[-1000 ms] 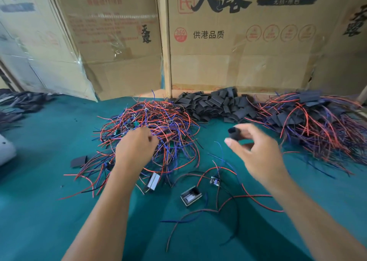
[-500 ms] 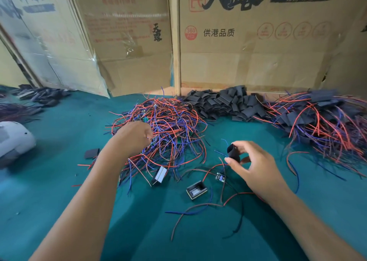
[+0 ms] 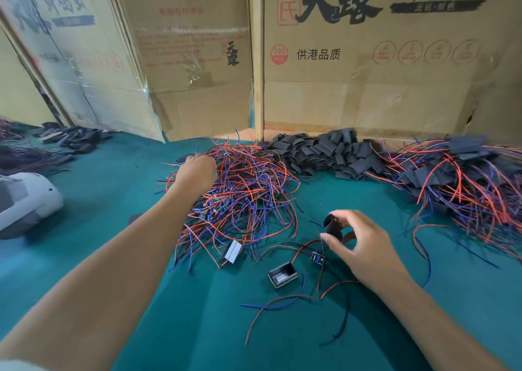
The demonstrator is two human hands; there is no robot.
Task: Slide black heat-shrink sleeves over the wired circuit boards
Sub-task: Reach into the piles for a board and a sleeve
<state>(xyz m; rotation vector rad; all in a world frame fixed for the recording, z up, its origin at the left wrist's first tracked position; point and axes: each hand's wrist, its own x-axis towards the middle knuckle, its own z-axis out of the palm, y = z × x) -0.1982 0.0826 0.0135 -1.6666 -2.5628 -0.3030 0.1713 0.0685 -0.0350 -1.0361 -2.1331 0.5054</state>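
Printed cardboard boxes [image 3: 367, 82] along the back, green table cover [image 3: 197, 328], white device [image 3: 25, 201] at left

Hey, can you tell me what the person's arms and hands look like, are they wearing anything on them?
Both forearms are bare from wrist to the frame edge: no gloves, watch, rings or bands visible on the left hand or the right hand. Only a sliver of pale fabric, perhaps a sleeve edge, shows at the bottom left corner by the left arm.
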